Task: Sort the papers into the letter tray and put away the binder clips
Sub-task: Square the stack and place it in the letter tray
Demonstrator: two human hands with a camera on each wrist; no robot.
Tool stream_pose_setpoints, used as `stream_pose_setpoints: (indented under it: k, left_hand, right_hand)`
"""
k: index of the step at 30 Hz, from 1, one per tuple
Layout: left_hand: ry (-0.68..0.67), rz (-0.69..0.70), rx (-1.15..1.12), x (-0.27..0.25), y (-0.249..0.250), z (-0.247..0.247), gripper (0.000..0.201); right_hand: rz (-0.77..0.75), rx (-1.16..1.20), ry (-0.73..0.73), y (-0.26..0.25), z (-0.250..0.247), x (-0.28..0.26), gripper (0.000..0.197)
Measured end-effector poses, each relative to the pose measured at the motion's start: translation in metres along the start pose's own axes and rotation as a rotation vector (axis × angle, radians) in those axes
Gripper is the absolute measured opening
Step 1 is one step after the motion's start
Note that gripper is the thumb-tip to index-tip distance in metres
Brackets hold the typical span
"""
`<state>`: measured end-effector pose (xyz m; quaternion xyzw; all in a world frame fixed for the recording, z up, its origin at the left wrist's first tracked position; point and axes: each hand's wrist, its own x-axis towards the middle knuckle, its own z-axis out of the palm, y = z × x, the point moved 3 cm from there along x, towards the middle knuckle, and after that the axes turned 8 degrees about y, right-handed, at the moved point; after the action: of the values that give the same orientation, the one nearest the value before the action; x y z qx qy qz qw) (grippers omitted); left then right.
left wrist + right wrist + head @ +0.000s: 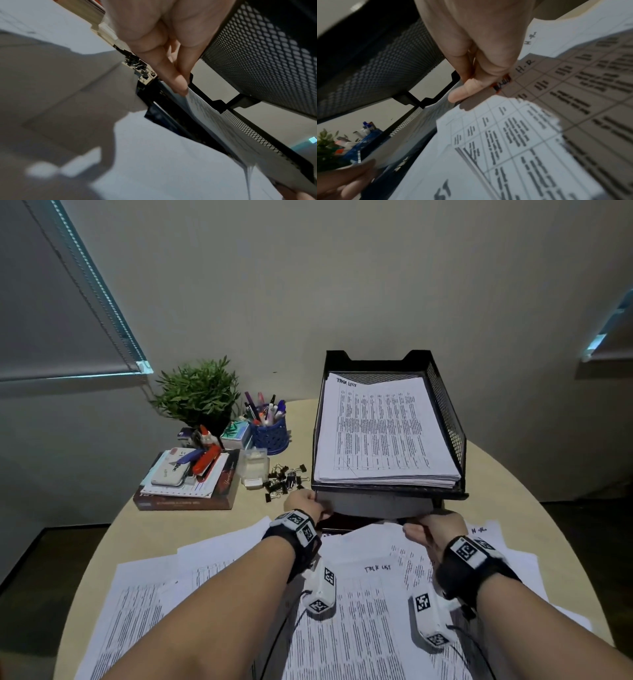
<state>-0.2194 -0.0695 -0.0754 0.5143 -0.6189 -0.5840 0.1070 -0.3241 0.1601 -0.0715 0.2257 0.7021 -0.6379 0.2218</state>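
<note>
White sheets sit pinched in our fingers (178, 81): left hand (306, 504) and right hand (432, 525) each grip a corner of the paper stack (373, 505), feeding it under the letter tray's (448, 419) filled upper tier. Binder clips (284, 481) lie just left; loose papers (359, 611) cover the table (274, 508) below our wrists.

Round beige table (157, 529), grey walls (308, 285), drawn blinds (51, 320).

Dim room, blurred wrist views, wide-angle distortion
</note>
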Motion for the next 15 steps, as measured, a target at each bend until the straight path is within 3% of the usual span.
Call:
stream_pose_setpoints:
  k: [4,8,12,15]
  left_hand:
    - [0.060,0.085,0.135,0.002,-0.002,0.001,0.009]
    - [0.100,0.116,0.117,-0.012,-0.001,-0.005,0.029]
    - [0.129,0.103,0.004,-0.027,0.000,-0.019,0.023]
    - [0.096,0.157,0.122,-0.041,-0.007,-0.033,0.010]
  right_hand:
    - [-0.042,0.005,0.020,0.005,-0.002,0.003,0.012]
    - [-0.098,0.014,-0.055,0.004,-0.014,-0.009,0.024]
    - [-0.276,-0.128,-0.047,0.004,-0.032,-0.035,0.007]
    - [-0.424,-0.301,-0.035,0.014,-0.048,-0.054,0.013]
